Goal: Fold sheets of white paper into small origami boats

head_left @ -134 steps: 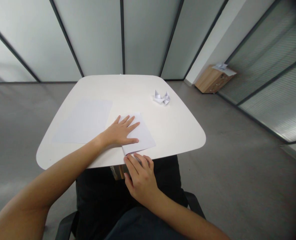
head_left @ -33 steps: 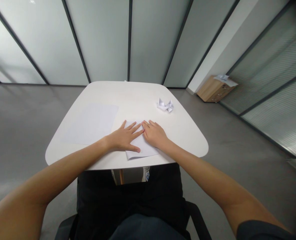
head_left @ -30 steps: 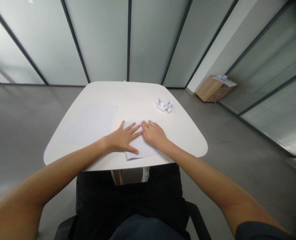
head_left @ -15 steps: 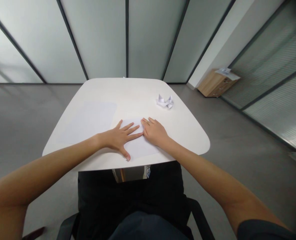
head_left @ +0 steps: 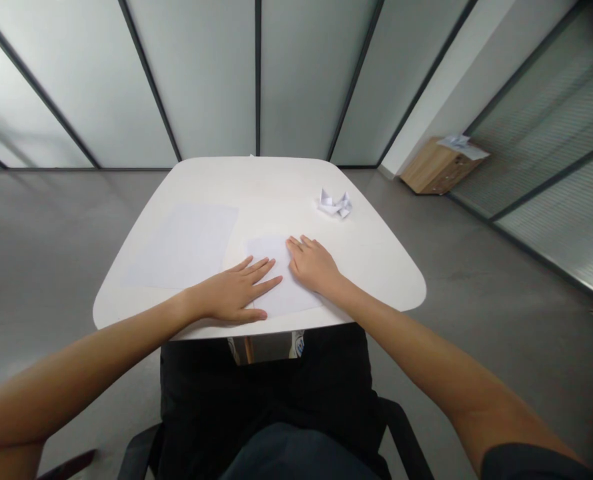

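Note:
A white sheet of paper (head_left: 287,299) lies flat near the front edge of the white table. My left hand (head_left: 236,292) rests palm down over its left side, open, fingers stretched toward the middle of the sheet. On the sheet's right edge lies my right hand (head_left: 315,265), its fingers flat and slightly bent, pressing down rather than gripping. A gap of bare paper separates the two hands. Parts of the sheet are hidden under both hands, so I cannot tell whether it is folded.
A larger white sheet (head_left: 189,233) lies on the left of the table (head_left: 271,180). Folded white paper shapes (head_left: 335,204) stand toward the back right. A wooden cabinet (head_left: 439,167) with papers on top is on the floor to the right. Frosted panels (head_left: 216,80) line the back.
My left hand has slid toward me and a little left, its fingers now closer together. The right hand stays at the sheet's right edge. The view has shifted slightly.

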A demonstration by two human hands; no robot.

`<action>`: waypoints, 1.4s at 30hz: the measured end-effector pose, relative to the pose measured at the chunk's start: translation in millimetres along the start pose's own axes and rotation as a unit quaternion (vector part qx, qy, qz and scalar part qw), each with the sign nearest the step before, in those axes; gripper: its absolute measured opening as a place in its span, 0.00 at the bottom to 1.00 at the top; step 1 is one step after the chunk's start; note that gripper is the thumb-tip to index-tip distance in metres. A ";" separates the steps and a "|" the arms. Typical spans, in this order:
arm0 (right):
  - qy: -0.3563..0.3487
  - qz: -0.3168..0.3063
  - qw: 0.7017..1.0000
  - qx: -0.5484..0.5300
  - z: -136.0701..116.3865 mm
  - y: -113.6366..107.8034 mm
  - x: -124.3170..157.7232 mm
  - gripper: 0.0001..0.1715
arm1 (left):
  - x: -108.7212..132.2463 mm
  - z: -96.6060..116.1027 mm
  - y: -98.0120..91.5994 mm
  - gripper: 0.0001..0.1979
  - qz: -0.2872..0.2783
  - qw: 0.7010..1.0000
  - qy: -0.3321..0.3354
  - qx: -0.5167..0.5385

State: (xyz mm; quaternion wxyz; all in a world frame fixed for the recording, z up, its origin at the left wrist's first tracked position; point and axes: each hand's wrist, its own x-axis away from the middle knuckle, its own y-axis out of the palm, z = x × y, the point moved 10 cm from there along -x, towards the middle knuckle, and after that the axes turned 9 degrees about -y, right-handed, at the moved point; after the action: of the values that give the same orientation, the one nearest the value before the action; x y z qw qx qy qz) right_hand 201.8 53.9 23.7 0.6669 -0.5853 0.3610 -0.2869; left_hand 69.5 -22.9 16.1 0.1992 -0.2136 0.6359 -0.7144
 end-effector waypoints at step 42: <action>-0.004 0.003 1.000 0.009 1.4 2.0 0.0 0.33 | 4.5 -60.4 -3.2 0.41 0.052 0.989 -0.141 0.010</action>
State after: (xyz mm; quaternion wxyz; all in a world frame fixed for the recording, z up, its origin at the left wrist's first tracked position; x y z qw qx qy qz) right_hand 202.9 55.0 21.8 0.6748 -0.5790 0.3574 -0.2858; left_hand 32.0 24.7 13.4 0.3257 -0.2764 0.6044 -0.6725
